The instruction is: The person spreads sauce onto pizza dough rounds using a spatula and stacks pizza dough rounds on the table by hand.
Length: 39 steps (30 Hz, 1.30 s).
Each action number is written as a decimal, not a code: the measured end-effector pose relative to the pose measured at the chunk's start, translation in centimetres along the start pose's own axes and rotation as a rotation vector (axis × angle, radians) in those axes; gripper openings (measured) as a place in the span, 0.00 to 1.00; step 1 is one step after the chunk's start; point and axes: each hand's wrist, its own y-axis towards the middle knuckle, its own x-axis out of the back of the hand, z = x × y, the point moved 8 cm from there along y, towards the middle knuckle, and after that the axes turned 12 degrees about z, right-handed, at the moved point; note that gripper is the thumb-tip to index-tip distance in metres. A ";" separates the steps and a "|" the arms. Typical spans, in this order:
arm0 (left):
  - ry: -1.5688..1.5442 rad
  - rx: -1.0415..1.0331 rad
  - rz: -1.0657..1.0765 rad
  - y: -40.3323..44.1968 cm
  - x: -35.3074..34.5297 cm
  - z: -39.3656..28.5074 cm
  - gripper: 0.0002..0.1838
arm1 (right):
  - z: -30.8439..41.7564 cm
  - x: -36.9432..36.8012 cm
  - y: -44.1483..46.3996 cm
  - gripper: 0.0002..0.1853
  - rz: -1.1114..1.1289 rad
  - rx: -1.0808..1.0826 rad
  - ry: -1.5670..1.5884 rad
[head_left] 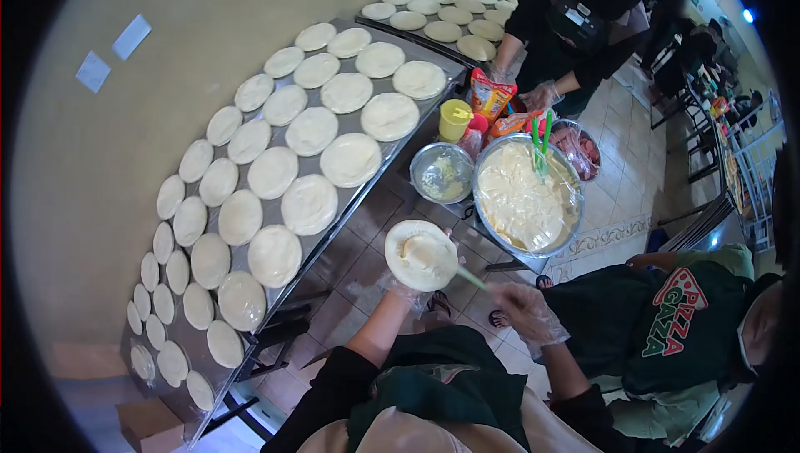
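Observation:
My left hand (406, 290), in a clear plastic glove, holds up a round pizza base (402, 263) from beneath; most of its fingers are hidden under the dough. Creamy white sauce sits on the middle of the base. Gloved as well, my right hand (527, 311) grips the pale green handle of a spatula (472, 277), whose tip rests in the sauce on the base. Just beyond my hands stands a large metal bowl (577, 221) of creamy sauce with green-handled utensils (542, 140) in it.
Many coated dough rounds (304, 205) cover the metal table (310, 255) on the left. A small metal bowl (441, 172), a yellow cup (454, 120) and a red pouch (490, 93) stand near the sauce. One co-worker (583, 28) works opposite; another person (642, 320) is at my right.

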 end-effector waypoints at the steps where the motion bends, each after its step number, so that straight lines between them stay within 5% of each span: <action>1: 0.004 -0.013 0.011 -0.9 -1.1 -0.4 0.35 | -0.7 -0.5 0.2 0.13 -0.095 -0.080 0.043; 3: 0.069 0.036 0.043 -2.8 -3.2 -0.9 0.37 | 0.4 -3.2 1.1 0.13 -0.153 -0.039 -0.003; 7: -0.044 -0.018 -0.285 -7.2 -3.2 -2.4 0.38 | 5.8 -9.1 0.4 0.14 -0.195 0.189 -0.298; 9: 0.018 0.083 -0.124 -9.2 -5.0 -2.3 0.38 | 6.9 -11.6 -0.3 0.13 -0.093 0.156 -0.156; 15: -0.121 0.017 -0.078 -13.9 -6.9 -3.1 0.37 | 7.3 -13.0 -3.8 0.15 0.041 0.196 -0.648; 22: 0.000 -0.120 0.087 -15.1 -8.4 -4.8 0.36 | 7.0 -8.9 -3.7 0.18 -0.155 0.196 -0.919; 23: 0.632 -0.068 -0.018 -15.1 -7.9 -5.3 0.36 | 7.3 -8.2 -3.5 0.18 -0.262 0.213 -0.893; 25: 1.259 -0.013 -0.131 -14.5 -8.4 -5.6 0.36 | 9.2 -10.6 -2.9 0.21 -0.150 0.201 -0.935; 27: -0.053 -0.092 0.093 -13.3 -9.7 -3.3 0.37 | 9.1 -14.3 -2.5 0.25 -0.015 0.144 -1.204; 31: 0.081 -0.101 0.101 -12.3 -12.0 -2.1 0.37 | 6.8 -13.4 -1.6 0.27 -0.101 0.233 -0.898; 34: -0.205 -0.029 0.055 -12.0 -12.1 -0.6 0.39 | 6.4 -11.4 -1.3 0.29 -0.225 0.312 -0.886; 35: 0.494 -0.057 -0.014 -12.2 -12.0 -1.4 0.39 | 6.2 -10.8 -0.9 0.29 -0.225 0.311 -0.887; 37: 1.193 -0.084 -0.086 -12.3 -12.7 -2.2 0.39 | 5.6 -9.2 -0.3 0.29 -0.285 0.208 -0.927; 39: 0.084 -0.081 0.013 -11.7 -12.0 -1.0 0.40 | 6.2 -7.6 -0.6 0.25 -0.352 0.237 -0.816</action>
